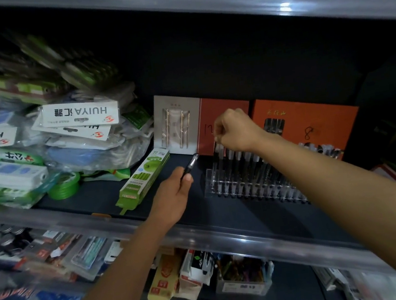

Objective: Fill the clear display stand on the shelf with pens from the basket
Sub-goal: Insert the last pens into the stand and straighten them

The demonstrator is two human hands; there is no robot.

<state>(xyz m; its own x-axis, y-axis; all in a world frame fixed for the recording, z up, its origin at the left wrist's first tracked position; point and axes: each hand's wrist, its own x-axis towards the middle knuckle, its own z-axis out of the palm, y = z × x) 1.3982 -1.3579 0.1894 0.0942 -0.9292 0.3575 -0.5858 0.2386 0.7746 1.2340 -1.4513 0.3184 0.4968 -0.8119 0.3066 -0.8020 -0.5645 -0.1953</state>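
Note:
A clear display stand (209, 182) sits on the dark shelf (93, 200), with several pens standing upright in its slots. My right hand (235, 130) reaches over the stand's back left corner and pinches the top of a pen (218, 148) that stands in a slot there. My left hand (175, 193) hovers just left of the stand and grips a black pen (191, 164), whose clear tip points up and away. The basket is out of sight.
Two orange pen boxes (313, 120) and a grey gift box (176, 122) lean against the back behind the stand. A green carton (145, 178) lies left of my left hand. Packaged goods pile at the far left. A lower shelf holds more stationery.

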